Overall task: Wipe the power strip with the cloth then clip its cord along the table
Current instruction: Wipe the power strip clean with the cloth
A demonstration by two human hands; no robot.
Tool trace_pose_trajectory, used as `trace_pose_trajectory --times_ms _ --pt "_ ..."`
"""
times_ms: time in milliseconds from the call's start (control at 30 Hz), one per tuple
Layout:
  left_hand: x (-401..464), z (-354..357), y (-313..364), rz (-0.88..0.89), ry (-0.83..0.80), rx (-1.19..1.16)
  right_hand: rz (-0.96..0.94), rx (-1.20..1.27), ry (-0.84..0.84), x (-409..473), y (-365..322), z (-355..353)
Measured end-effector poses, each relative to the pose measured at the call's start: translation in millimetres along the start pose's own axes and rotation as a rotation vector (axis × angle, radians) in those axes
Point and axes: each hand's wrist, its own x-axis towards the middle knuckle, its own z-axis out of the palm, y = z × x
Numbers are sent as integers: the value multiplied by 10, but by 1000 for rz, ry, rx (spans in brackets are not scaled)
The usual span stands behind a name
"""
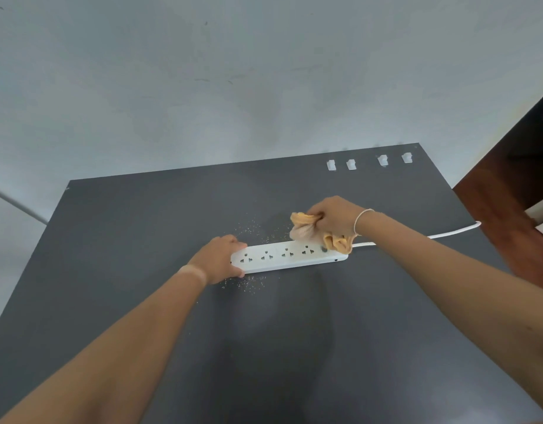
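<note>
A white power strip (290, 257) with several sockets lies across the middle of the dark grey table (141, 240). My left hand (219, 260) grips its left end. My right hand (334, 218) is closed around a bunched orange cloth (306, 229), which hangs onto the strip's right end and covers part of it. The white cord (453, 231) runs from that end to the right, off the table edge. Several white cord clips (369, 162) stand in a row near the far right edge of the table.
Fine pale crumbs (248, 232) are scattered on the table behind and in front of the strip. A grey wall (264, 71) rises just behind the table. Brown wooden furniture (508, 194) stands to the right, past the table edge.
</note>
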Motion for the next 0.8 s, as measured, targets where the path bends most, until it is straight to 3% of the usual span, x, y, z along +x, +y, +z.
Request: trace_pose_trajectory --times_ms 100,167,233,300,367,433,567,700,800 --pt "22 -17 41 -33 -18 41 52 -122 -115 -64 19 92" --pt "49 -48 123 -75 -40 150 82 -178 21 -115 60 54" --pt "92 -75 242 -111 -60 299 47 -85 193 -166 114 -19" --pt "150 -69 387 -110 -48 360 14 86 155 -231 118 -45" --pt "208 -31 547 -55 -23 307 28 82 5 -286 103 20" --pt "258 25 663 14 -12 236 76 -39 -38 -297 147 77" --pt "306 72 682 33 -30 128 174 -43 183 -332 352 40" --pt "313 61 667 34 -34 117 189 106 66 -399 387 179" --pt "307 63 681 26 -32 105 200 40 289 -417 491 149"
